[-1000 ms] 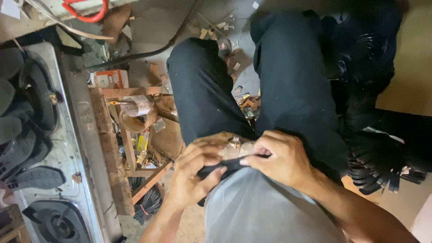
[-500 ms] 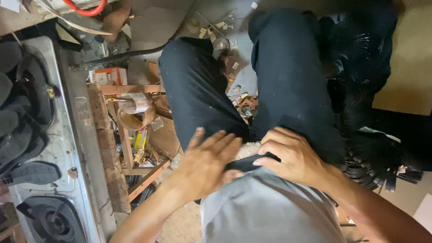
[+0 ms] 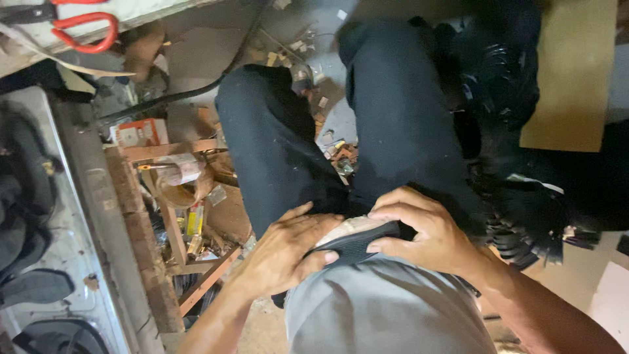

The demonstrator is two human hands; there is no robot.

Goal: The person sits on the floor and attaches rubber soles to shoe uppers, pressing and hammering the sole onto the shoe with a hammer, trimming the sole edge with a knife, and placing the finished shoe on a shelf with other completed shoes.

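Small orange-and-white box (image 3: 139,132) on the cluttered floor left of the knees; yellow packet (image 3: 194,219) lower down.

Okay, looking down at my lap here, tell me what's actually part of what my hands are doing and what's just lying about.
In hand:
- left hand, gripping one end of the flat black piece
- right hand, fingers pressed on its other end

Lying about:
- red-handled scissors on the bench edge at top left
- orange box
- wooden crate of clutter
- black cable
- cardboard sheet
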